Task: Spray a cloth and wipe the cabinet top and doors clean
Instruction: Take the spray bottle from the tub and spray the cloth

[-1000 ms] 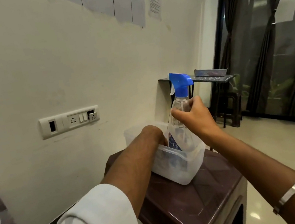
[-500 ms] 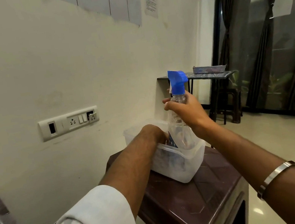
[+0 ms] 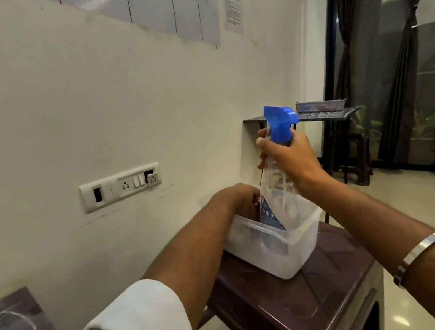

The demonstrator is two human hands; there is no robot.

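- The fetching step is in hand: nothing has been sprayed or wiped yet, judging by how things lie.
- The right hand (image 3: 292, 159) has its grip wrapped round the neck of the clear plastic spray bottle with a blue trigger head (image 3: 279, 125), right of frame centre; the bottle's lower part sits inside the translucent white plastic tub (image 3: 281, 255).
- The left hand (image 3: 238, 197) reaches down into the same tub, just beside the bottle; its fingers are hidden behind the tub wall, so I cannot tell whether its grip is wide or holding anything.
- No cloth shows plainly; it may lie in the tub, out of sight.
- The tub stands on a dark brown plastic table (image 3: 307, 303) in the lower middle of the frame.
- Next move, likely: lift the bottle straight up clear of the tub rim, and bring out a cloth with the other hand.
- In the way: the two hands share a narrow tub, so the bottle could catch the rim or the left wrist.
- Around: a white switch-and-socket plate (image 3: 121, 189) at left centre, a dark wall shelf (image 3: 326, 115) at right centre, dark curtains (image 3: 404, 44) at far right.
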